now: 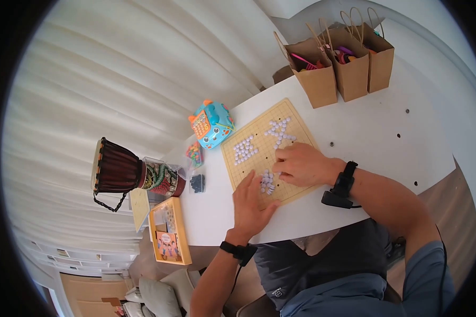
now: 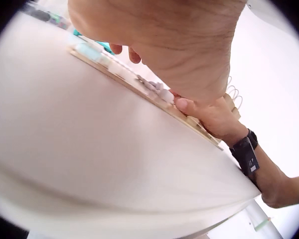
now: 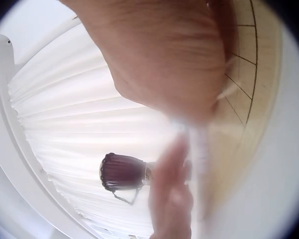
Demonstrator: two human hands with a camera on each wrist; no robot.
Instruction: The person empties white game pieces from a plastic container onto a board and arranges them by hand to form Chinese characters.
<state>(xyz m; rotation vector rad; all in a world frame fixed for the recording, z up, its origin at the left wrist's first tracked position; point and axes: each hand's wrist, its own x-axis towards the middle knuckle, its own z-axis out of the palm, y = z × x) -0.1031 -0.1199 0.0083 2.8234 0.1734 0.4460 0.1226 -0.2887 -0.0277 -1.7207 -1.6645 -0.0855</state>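
A wooden grid board (image 1: 256, 126) lies on the white table, bearing white round game pieces in several clusters. One block of pieces (image 1: 245, 150) sits at its left, another group (image 1: 278, 130) toward the far corner. My left hand (image 1: 251, 205) lies along the near left side, fingers extended and thumb spread, beside the near cluster of pieces (image 1: 268, 185). Across that cluster, my right hand (image 1: 304, 165) is bent down over the board with its fingers curled, fingertips right at the pieces. Whether it pinches one I cannot tell. In the left wrist view the pieces (image 2: 162, 94) overlap the right fingertips.
A blue toy phone (image 1: 215, 126) stands past the board's left corner, near small boxes of colored bits (image 1: 194, 153) and dark pieces (image 1: 197, 183). Farther left are a drum (image 1: 117, 166) and a wooden tray (image 1: 182, 232). Paper bags (image 1: 316, 84) stand at the back right.
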